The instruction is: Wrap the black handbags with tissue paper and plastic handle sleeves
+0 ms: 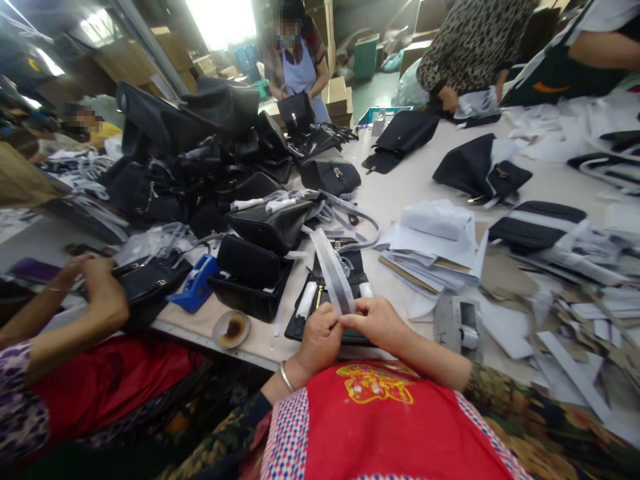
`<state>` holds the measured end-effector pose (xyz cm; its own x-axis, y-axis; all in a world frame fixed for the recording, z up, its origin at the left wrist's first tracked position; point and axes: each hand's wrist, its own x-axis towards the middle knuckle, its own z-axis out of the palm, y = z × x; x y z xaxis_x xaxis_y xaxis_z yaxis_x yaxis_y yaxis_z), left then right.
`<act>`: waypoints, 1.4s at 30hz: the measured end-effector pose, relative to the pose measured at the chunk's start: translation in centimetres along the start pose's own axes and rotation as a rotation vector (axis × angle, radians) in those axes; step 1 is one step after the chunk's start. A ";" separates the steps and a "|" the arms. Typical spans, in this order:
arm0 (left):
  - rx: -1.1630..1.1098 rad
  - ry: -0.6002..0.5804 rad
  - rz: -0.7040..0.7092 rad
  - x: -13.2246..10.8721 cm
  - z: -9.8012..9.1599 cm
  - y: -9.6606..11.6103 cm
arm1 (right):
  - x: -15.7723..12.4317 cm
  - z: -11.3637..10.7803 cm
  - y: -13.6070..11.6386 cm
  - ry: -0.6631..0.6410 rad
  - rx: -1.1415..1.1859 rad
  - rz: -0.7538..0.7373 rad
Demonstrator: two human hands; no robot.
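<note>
Close in front of my body, my left hand [320, 339] and my right hand [379, 321] meet with fingers pinched on the lower end of a translucent white wrapping strip [333, 273]. The strip rises from the fingers and leans away to the left. Beneath and beyond it lies a black bag [295, 327] with gold zips, partly covered by my hands. White wrapped pieces [306, 300] rest on that bag. Just left stands another black bag [247, 290], and a grey strap [370, 223] curls over the table behind.
Left are a blue tape dispenser [197, 283], a small dish [231, 329] and a co-worker's hands [95, 273] at a bag. Black bags [200, 153] are heaped behind. Right are stacked papers [433, 233], a grey dispenser [457, 327] and paper scraps [575, 360]. Other people work across the table.
</note>
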<state>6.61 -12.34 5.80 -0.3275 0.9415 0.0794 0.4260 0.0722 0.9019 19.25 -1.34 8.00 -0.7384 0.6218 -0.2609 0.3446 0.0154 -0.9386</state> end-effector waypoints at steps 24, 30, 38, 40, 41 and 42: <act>-0.140 -0.010 -0.125 -0.5 -0.7 0.0 | 0.3 -1.4 2.0 -0.372 0.410 0.213; -0.212 -0.050 -0.179 -0.9 -0.6 -0.5 | 0.1 0.7 1.5 -0.090 0.395 0.224; -1.086 -0.126 -0.760 0.3 -0.7 -1.0 | -0.5 0.4 4.2 -0.113 -0.431 -0.509; -1.107 -0.175 -0.872 0.4 -0.6 -0.6 | -0.6 0.0 4.0 -0.194 -0.449 -0.565; -1.086 -0.163 -0.914 0.5 -0.6 -0.4 | -0.5 -0.5 3.7 -0.270 -0.408 -0.567; -1.020 -0.145 -0.919 0.8 -0.5 -0.3 | -0.3 -1.1 3.1 -0.377 -0.356 -0.561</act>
<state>5.81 -11.78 5.78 -0.0349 0.7178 -0.6953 -0.7145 0.4686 0.5196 21.18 -0.60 5.37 -0.9839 0.1375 0.1140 -0.0218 0.5412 -0.8406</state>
